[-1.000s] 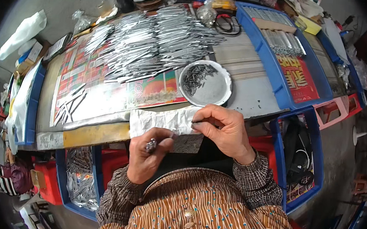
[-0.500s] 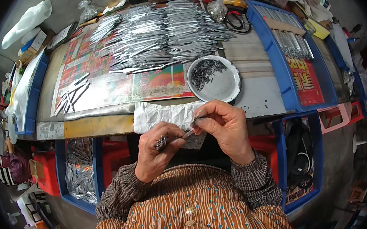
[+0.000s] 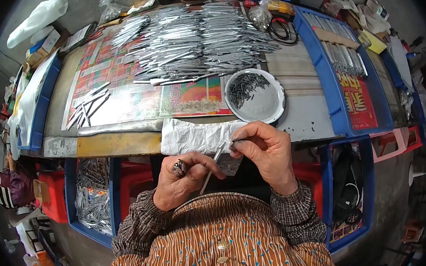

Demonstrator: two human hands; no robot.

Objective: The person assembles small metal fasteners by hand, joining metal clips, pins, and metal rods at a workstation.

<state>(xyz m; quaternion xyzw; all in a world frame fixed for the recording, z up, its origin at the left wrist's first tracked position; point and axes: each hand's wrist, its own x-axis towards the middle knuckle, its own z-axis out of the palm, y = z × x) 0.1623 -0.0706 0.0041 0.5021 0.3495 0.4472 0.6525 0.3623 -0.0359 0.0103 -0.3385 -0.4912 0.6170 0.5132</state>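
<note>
My left hand (image 3: 186, 179) holds a thin silver metal strip (image 3: 212, 166) upright close to my chest, with a few small dark pieces gripped between its fingers. My right hand (image 3: 267, 150) pinches a small dark pin at the strip's top end. Both hands hover over a crumpled white cloth (image 3: 192, 136) at the table's near edge. Just beyond them sits a round metal dish (image 3: 271, 105) with several small dark pins. A big heap of silver strips (image 3: 196, 40) covers the far middle of the table.
A few loose strips (image 3: 87, 108) lie at the left on a colourful printed sheet (image 3: 125, 90). A blue tray (image 3: 350, 69) at the right holds more strips. A blue bin (image 3: 93, 196) under the table is full of strips. Scissors (image 3: 283, 30) lie at the back.
My left hand has tilted the strip more upright and nearer my chest. My right hand has moved from the cloth to the strip's upper end.
</note>
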